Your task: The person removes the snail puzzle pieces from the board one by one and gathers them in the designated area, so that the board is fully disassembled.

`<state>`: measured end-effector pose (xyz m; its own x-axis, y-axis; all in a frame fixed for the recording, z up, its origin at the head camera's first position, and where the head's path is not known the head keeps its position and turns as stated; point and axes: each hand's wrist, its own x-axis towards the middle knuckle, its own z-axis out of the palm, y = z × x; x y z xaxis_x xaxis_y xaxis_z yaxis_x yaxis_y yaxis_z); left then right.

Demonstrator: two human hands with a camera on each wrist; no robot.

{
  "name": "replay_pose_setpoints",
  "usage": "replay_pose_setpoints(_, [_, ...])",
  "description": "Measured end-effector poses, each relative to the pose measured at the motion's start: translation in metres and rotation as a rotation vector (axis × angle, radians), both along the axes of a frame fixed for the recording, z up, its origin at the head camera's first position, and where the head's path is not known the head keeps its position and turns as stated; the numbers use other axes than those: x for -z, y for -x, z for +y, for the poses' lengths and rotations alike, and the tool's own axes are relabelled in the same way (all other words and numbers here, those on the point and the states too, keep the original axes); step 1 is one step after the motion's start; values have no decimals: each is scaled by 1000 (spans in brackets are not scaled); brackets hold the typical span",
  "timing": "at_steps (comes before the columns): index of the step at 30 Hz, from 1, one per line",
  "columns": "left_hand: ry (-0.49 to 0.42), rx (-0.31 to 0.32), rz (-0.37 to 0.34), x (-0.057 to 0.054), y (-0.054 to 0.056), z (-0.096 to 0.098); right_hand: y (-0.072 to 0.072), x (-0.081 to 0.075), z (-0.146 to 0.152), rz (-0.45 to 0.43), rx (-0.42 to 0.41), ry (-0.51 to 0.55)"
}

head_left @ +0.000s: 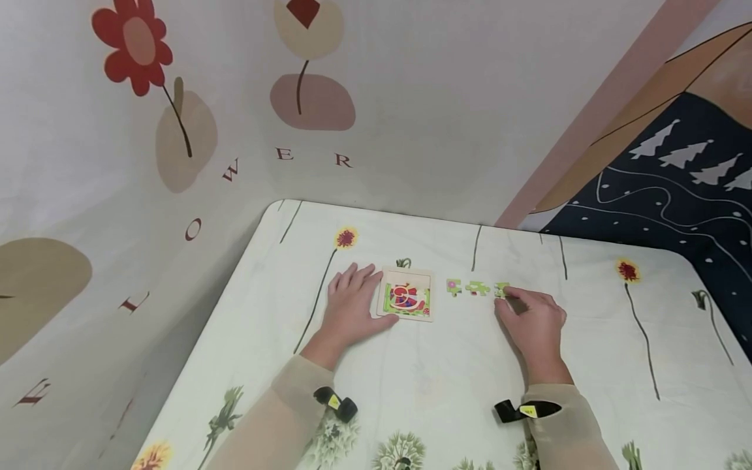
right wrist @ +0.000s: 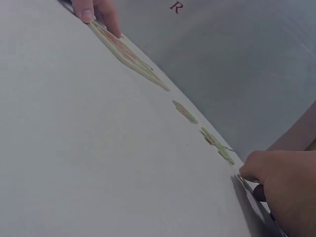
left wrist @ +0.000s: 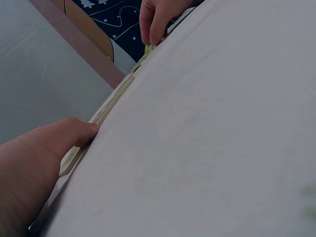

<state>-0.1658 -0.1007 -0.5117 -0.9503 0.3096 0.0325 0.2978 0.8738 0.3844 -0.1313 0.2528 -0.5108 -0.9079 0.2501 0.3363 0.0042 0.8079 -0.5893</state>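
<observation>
A square wooden puzzle board [head_left: 408, 312] lies on the table, partly filled with a red, purple and green picture; bare wood shows along its top. My left hand [head_left: 351, 309] rests at the board's left side, fingers spread and fairly straight, thumb [left wrist: 85, 132] against the near edge. To the right, my right hand [head_left: 533, 321] pinches a green puzzle piece [head_left: 500, 287] between thumb and fingertips, low over the cloth. In the right wrist view that hand [right wrist: 284, 182] covers most of the piece. Between board and right hand lie two loose pieces, a squarish one [head_left: 454, 286] and a wider one [head_left: 478, 288].
A white cloth with printed flowers [head_left: 446, 365] covers the table. Behind it hangs a pale curtain [head_left: 411, 163] with flower shapes and letters, close to the table's far edge. A dark blue printed fabric [head_left: 664, 189] hangs at the right. Each wrist wears a black strap.
</observation>
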Motion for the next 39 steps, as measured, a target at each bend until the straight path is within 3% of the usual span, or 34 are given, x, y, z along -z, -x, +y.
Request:
replay_pose_setpoints(4, [-4,-1,-3,0,0,-1,1,0,-1,13,-1,-21])
replay_pose_setpoints(11, [0,-1,-2,-1,0,-1,1,-2,-2,-72,10,-15])
replay_pose_setpoints(19, [4,0,-8,-1,1,-1,2,-1,-2,-84,24,128])
replay_pose_setpoints(26, [-3,-2,-11,-3,0,-1,2,-1,-9,9,31,256])
replay_pose_setpoints(33, [-3,-8,-9,-3,-1,-1,3,0,-24,91,-89,277])
replay_pose_setpoints(39, [2,-4,-5,-3,-1,0,2,-1,-41,107,-152,320])
